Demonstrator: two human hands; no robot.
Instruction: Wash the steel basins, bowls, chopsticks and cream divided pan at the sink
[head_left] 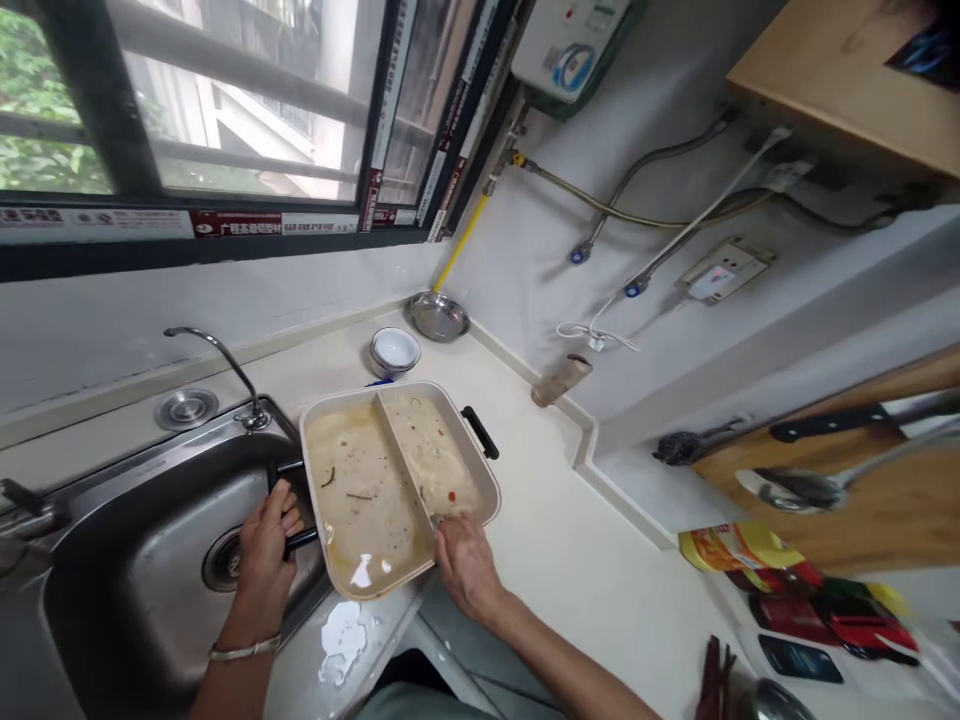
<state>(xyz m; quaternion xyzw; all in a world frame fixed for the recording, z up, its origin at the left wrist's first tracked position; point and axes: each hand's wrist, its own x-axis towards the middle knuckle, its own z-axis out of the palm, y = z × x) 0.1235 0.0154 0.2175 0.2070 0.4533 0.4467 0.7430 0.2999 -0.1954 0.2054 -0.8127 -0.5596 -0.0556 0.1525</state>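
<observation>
A cream-coloured divided pan [360,510] lies at the sink's right edge, partly over the basin. Cloudy liquid with bits of food covers the floor of both compartments. My left hand [266,540] is closed round the black handle on the pan's left side, above the basin. At the near side, my right hand [466,565] grips the rim by the end of the divider, with its fingertips over the inner edge. Whether those fingers also hold something small is hidden. A second black handle [480,432] on the far right side is untouched.
The steel sink [142,600] has a curved faucet [225,360] and a drain strainer [187,408] beside it. White bowls [395,350] and a steel dish [439,315] stand in the back corner. Water [343,640] is spilled on the front counter. Packets [739,547] lie at right.
</observation>
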